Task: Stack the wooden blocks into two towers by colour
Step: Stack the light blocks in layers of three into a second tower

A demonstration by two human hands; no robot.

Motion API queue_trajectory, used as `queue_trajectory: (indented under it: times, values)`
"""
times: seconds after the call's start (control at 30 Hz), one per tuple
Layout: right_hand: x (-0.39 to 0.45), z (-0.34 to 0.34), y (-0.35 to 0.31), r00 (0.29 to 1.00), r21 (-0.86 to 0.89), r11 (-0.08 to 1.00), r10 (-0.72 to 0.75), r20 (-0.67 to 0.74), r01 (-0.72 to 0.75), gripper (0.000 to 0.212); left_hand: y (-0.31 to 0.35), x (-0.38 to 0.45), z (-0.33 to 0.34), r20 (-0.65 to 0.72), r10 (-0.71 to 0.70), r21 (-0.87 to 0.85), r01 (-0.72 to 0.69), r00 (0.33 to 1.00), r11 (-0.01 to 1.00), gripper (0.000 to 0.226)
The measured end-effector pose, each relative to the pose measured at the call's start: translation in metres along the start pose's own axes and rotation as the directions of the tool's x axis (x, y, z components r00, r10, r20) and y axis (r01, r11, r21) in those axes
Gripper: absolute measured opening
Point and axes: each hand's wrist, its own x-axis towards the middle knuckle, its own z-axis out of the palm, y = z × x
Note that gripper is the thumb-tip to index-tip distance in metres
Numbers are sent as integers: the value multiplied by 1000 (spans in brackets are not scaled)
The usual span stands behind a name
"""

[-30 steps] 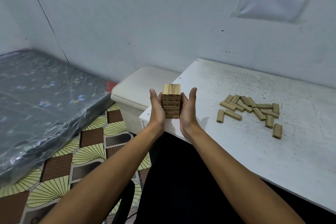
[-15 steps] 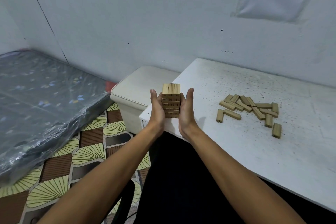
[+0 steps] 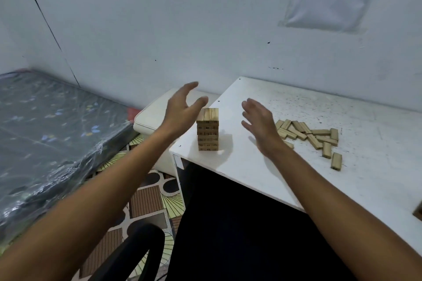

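Note:
A tower of light wooden blocks (image 3: pixel 207 129) stands upright near the left corner of the white table (image 3: pixel 251 166). My left hand (image 3: pixel 182 109) hovers just left of the tower's top, fingers spread, holding nothing. To the tower's right my right hand (image 3: pixel 262 125) is open as well, a short gap away from it. Several loose wooden blocks (image 3: pixel 312 136) lie scattered flat on the table beyond my right hand, and its wrist covers part of the pile.
The table's front edge runs diagonally, with a dark gap beneath it. A cream padded stool (image 3: pixel 155 118) stands left of the table, and a plastic-wrapped mattress (image 3: pixel 50 134) lies on the patterned floor. A black chair arm (image 3: pixel 137 253) is at the bottom.
Both hands were pressed against the sides of the tower. They have let go and moved apart, leaving the tower standing alone.

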Motion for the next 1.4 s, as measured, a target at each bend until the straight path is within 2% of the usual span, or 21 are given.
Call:
queue_trajectory:
  times: [0.1, 0.17, 0.27, 0.37, 0.43, 0.53, 0.67, 0.73, 0.83, 0.97, 1.07, 1.17, 1.27, 1.33, 1.4]
  values:
    - [2, -28, -12, 996, -110, 992, -73, -59, 66, 50, 34, 3, 11, 89, 185, 142, -196, 979, 970, 53]
    - [-2, -48, -16, 990, -173, 981, -103, -101, 85, 47, 52, -1, 31, 168, 265, 167, -292, 950, 942, 55]
    - [-14, -74, -14, 985, -266, 962, -102, -136, 63, 45, 63, -16, 69, 311, 315, 96, -359, 897, 928, 55]
    - [-32, -100, -5, 980, -411, 911, -116, -160, 41, 41, 59, -33, 108, 461, 300, 68, -370, 835, 927, 53]
    - [-44, -119, 7, 978, -564, 825, -142, -154, 31, 40, 47, -41, 131, 528, 264, 108, -371, 807, 922, 54]
    - [-61, -148, 24, 983, -768, 640, -143, -114, 4, 44, 29, -51, 159, 584, 182, 224, -373, 791, 901, 63]
    - [-71, -175, 38, 993, -917, 394, -73, -91, -55, 54, 27, -65, 187, 652, 101, 350, -417, 751, 839, 68]
    - [-73, -178, 40, 996, -942, 331, -51, -78, -57, 57, 27, -70, 197, 654, 85, 388, -431, 751, 815, 70]
    - [-75, -179, 42, 997, -945, 326, -45, -57, -40, 57, 24, -71, 206, 624, 118, 413, -454, 772, 789, 69]
    - [-82, -179, 43, 997, -933, 357, -44, -59, -39, 58, 18, -71, 204, 605, 189, 358, -477, 773, 803, 62]
    - [-94, -176, 42, 998, -923, 382, -28, -58, -43, 57, 13, -75, 200, 565, 271, 334, -516, 779, 789, 49]
    - [-107, -169, 39, 999, -914, 405, -23, -30, -18, 52, 10, -79, 196, 497, 418, 297, -602, 760, 741, 36]
    - [-116, -162, 37, 999, -908, 418, -31, 14, 25, 48, 11, -82, 193, 450, 483, 209, -615, 751, 761, 22]
    - [-119, -158, 39, 997, -882, 464, -54, 56, 75, 46, 12, -84, 191, 437, 499, 119, -598, 748, 792, 24]
    - [-119, -155, 40, 993, -819, 562, -74, 90, 117, 44, 15, -85, 189, 436, 519, 41, -593, 735, 804, 34]
